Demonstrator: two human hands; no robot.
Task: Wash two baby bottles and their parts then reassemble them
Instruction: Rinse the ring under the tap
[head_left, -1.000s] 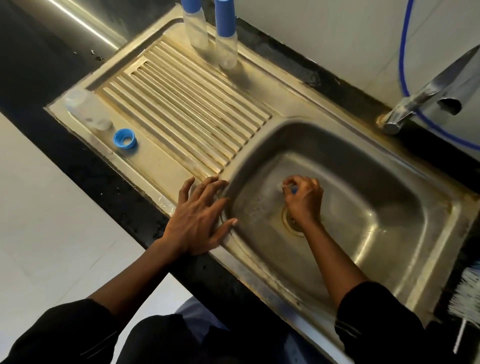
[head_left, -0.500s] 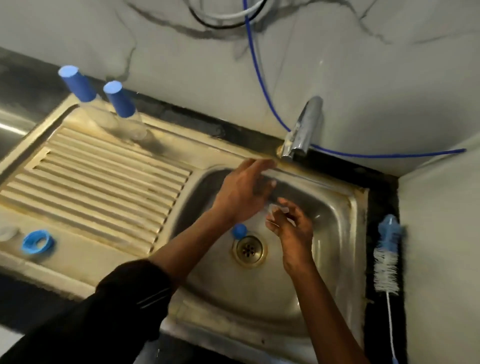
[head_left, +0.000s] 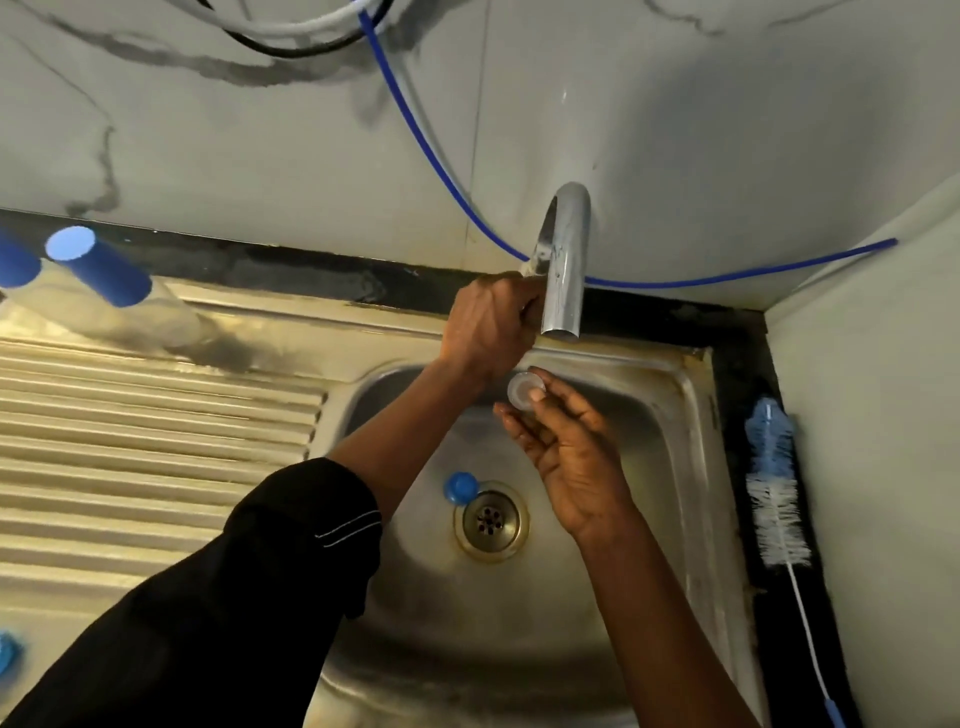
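My right hand (head_left: 566, 457) holds a clear silicone nipple (head_left: 524, 391) at its fingertips, over the steel sink basin (head_left: 649, 467) and just below the tap spout (head_left: 563, 260). My left hand (head_left: 488, 327) grips the tap's base behind the spout. No water shows at the spout. A small blue part (head_left: 461, 487) lies in the basin beside the drain (head_left: 490, 521). Two bottles with blue caps (head_left: 98, 265) stand at the back of the ribbed drainboard (head_left: 156, 441). A blue ring (head_left: 8, 654) sits at the drainboard's front left edge.
A bottle brush (head_left: 774, 493) with a blue tip and white bristles lies on the black counter right of the sink, against the wall. A blue hose (head_left: 441, 161) runs along the wall behind the tap.
My left hand left the sink's front rim and reached up to the tap. My right hand lifted from the drain with the clear nipple; the blue part stays beside the drain. The view tilted up.
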